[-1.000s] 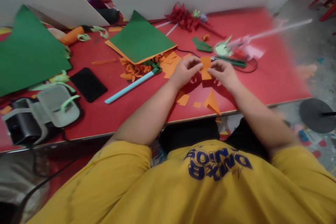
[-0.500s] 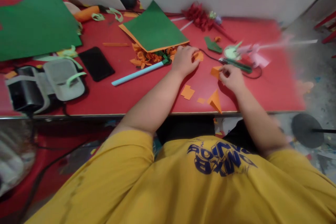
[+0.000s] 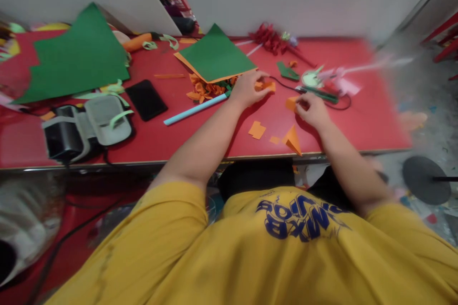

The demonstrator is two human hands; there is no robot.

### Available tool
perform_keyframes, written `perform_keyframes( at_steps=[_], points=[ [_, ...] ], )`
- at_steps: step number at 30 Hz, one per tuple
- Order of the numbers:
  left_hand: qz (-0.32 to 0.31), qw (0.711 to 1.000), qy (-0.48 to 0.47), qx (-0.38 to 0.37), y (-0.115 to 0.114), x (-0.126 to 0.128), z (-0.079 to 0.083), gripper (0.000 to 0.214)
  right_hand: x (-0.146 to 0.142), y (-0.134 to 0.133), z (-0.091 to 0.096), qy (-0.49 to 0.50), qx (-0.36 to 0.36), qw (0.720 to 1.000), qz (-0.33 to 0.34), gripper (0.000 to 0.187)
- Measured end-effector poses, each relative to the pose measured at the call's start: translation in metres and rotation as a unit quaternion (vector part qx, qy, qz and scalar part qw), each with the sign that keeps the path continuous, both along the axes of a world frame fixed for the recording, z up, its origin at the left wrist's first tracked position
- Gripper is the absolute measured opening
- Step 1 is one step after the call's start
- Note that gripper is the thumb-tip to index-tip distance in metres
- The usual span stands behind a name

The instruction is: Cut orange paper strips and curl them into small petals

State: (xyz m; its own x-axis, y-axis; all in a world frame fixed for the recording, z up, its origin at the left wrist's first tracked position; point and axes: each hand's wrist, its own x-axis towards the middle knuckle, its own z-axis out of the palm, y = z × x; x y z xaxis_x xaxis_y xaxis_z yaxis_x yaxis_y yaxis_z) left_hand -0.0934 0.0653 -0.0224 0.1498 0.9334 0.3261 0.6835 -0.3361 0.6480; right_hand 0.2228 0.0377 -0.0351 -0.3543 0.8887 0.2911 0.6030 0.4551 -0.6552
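My left hand (image 3: pixel 248 89) rests on the red table by the corner of a stacked green sheet (image 3: pixel 216 55). Its thumb and fingers close around a small orange paper piece (image 3: pixel 269 86). To the right, my right hand (image 3: pixel 310 108) pinches a folded orange paper (image 3: pixel 291 103) at its edge. Nearer to me lie a notched orange paper scrap (image 3: pixel 256 130), a tiny orange scrap (image 3: pixel 274 140) and a folded orange paper triangle (image 3: pixel 292 140). Orange paper flowers (image 3: pixel 203 90) show under the green sheet, beside a light-blue stick (image 3: pixel 196 109).
At left are a black phone (image 3: pixel 146 100), an open case (image 3: pixel 107 119) and a large green sheet (image 3: pixel 82 57). A dark green tool with a cord (image 3: pixel 324 95) lies right of my hands, near pink paper (image 3: pixel 347 83). Red paper flowers (image 3: pixel 270 40) lie at the back.
The view has tilted up and shifted left, so the table things appear lower and farther right at left. Both hands stay near the same spots with orange paper in them.
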Motion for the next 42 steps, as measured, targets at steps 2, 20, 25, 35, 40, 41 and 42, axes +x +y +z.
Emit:
perform_keyframes(
  at_steps=[2, 20, 25, 35, 40, 41, 42],
  points=[
    [-0.011, 0.999, -0.049, 0.007, -0.008, -0.003, -0.003, 0.051, 0.001, 0.0, 0.0, 0.001, 0.005, 1.0, 0.008, 0.013],
    [-0.292, 0.933, -0.207, -0.047, -0.009, 0.057, -0.024, 0.064, 0.013, 0.005, -0.009, 0.005, 0.181, 0.983, 0.014, 0.039],
    [-0.31, 0.924, -0.215, -0.06, -0.005, 0.062, -0.028, 0.065, 0.013, 0.002, -0.003, -0.013, 0.157, 0.987, 0.026, 0.033],
    [-0.297, 0.936, -0.188, -0.024, -0.011, 0.055, -0.021, 0.054, 0.014, -0.003, 0.0, 0.069, 0.066, 0.992, 0.083, 0.052],
    [-0.269, 0.943, -0.194, -0.024, -0.011, 0.049, -0.021, 0.063, 0.01, -0.006, -0.001, 0.104, 0.066, 0.989, 0.082, 0.037],
    [-0.265, 0.944, -0.195, -0.023, -0.011, 0.048, -0.022, 0.065, 0.01, -0.006, -0.002, 0.115, 0.066, 0.988, 0.084, 0.032],
    [-0.264, 0.944, -0.195, -0.021, -0.012, 0.047, -0.022, 0.066, 0.01, -0.006, -0.003, 0.127, 0.065, 0.986, 0.088, 0.029]
  ],
)
